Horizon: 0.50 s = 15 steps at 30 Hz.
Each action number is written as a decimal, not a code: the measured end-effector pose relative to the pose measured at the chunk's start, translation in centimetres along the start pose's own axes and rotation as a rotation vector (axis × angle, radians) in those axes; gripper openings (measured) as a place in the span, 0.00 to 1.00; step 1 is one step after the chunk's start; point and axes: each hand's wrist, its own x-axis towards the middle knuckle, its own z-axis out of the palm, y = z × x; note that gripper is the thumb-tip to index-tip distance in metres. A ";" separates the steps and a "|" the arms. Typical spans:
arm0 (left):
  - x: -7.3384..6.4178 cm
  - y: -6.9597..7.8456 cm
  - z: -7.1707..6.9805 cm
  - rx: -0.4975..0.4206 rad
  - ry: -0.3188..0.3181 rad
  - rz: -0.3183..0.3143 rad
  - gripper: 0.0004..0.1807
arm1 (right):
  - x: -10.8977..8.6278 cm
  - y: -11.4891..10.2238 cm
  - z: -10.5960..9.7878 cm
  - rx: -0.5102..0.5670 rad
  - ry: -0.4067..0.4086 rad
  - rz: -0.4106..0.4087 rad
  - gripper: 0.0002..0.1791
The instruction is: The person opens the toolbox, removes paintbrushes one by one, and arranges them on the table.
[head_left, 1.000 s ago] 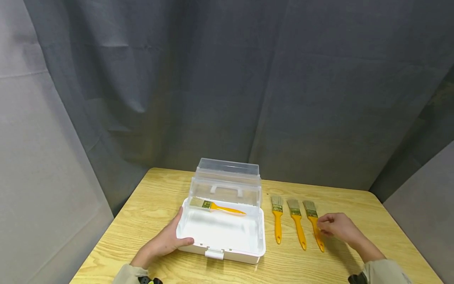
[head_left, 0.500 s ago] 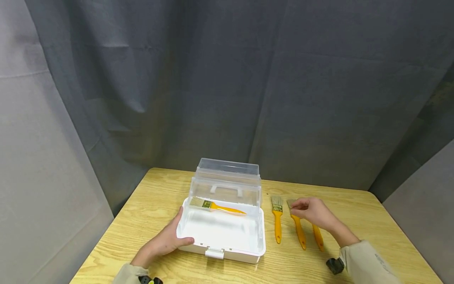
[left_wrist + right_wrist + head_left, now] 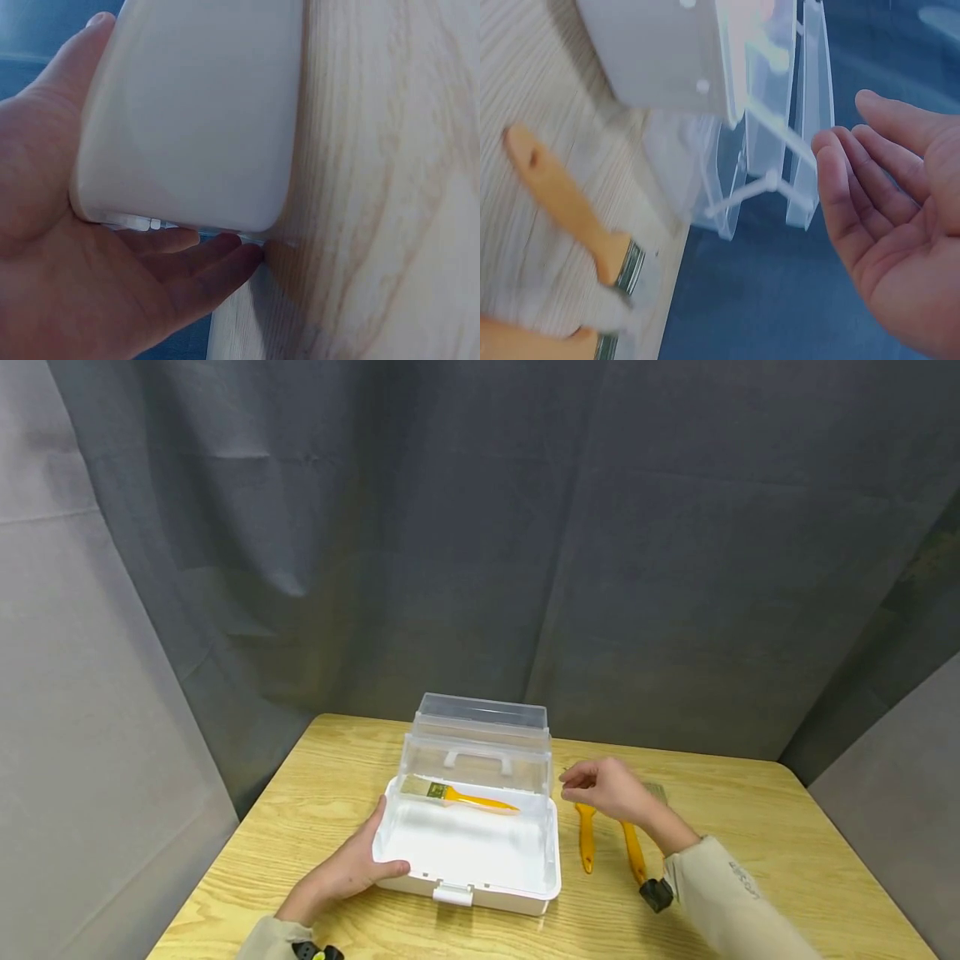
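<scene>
A white toolbox [image 3: 517,900] with raised clear lid and trays [image 3: 480,735] stands on the table. My left hand [image 3: 348,864] grips its left front corner, thumb at the front and fingers along the side; the left wrist view shows the box wall [image 3: 195,112] between thumb and fingers. One yellow-handled paintbrush [image 3: 480,801] lies crosswise at the back of the box. My right hand [image 3: 611,789], fingers loosely bent and holding nothing, hovers over the leftmost loose paintbrush [image 3: 587,839], hiding its bristles. Beside it lies a second paintbrush [image 3: 633,852]; the forearm mostly covers a third paintbrush [image 3: 656,791].
The wooden table [image 3: 285,827] ends at a grey curtain [image 3: 675,610] behind the box. A white latch [image 3: 453,893] sits on the box front. Pale grey panels flank the table at left and right. Each wrist wears a dark band.
My right hand has swept left from the rightmost loose paintbrush, past the middle one, to above the leftmost. The left hand, the box and the paintbrushes have stayed in place.
</scene>
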 end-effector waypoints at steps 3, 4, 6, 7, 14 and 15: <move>0.0 0.0 0.0 0.005 0.000 -0.016 0.64 | 0.8 -0.8 0.8 -0.015 -0.014 -0.032 0.11; 0.0 -0.1 0.0 0.006 -0.001 -0.020 0.64 | 1.1 -1.0 1.0 -0.016 -0.021 -0.042 0.11; 0.1 -0.1 0.0 0.010 -0.002 -0.024 0.64 | 1.7 -1.5 1.6 -0.025 -0.035 -0.063 0.09; 0.1 -0.1 0.0 0.018 -0.002 -0.025 0.64 | 1.9 -1.8 1.8 -0.025 -0.048 -0.070 0.09; 0.1 -0.3 0.1 0.030 -0.001 -0.014 0.63 | 3.6 -2.8 3.6 -0.052 -0.111 -0.070 0.07; 0.1 -0.3 0.1 0.025 -0.001 -0.014 0.63 | 3.8 -2.9 3.9 -0.051 -0.114 -0.071 0.06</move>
